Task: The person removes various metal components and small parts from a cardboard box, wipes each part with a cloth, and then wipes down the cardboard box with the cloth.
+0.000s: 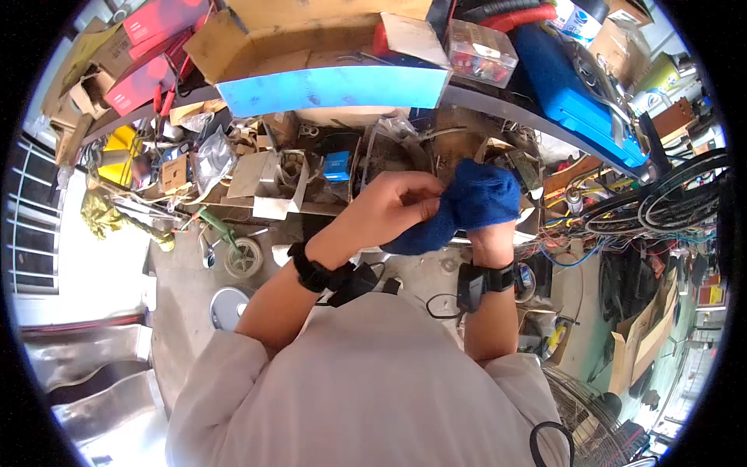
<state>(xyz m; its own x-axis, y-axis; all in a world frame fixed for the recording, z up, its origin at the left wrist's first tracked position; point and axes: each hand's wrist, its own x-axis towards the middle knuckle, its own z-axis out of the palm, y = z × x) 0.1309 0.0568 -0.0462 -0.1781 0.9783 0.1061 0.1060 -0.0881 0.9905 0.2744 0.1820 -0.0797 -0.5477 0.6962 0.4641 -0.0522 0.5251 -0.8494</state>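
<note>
A blue knitted cloth (484, 194), possibly a glove, is in front of my chest. My left hand (393, 208) pinches its left edge between thumb and fingers, and part of the cloth hangs below that hand. The cloth covers most of my right hand (492, 238), so only the heel of the hand and wrist show and its fingers are hidden. Black bands with small devices circle both wrists. Behind the hands, a cluttered shelf holds a small blue box (336, 166) and an open white carton (282, 180).
A long open carton (334, 89) and a blue plastic case (564, 93) rest on the upper shelf. Coiled black cables (685, 198) hang at right. A wheel (243, 258) with a green frame stands on the floor at left. A wire fan guard (583, 405) is at lower right.
</note>
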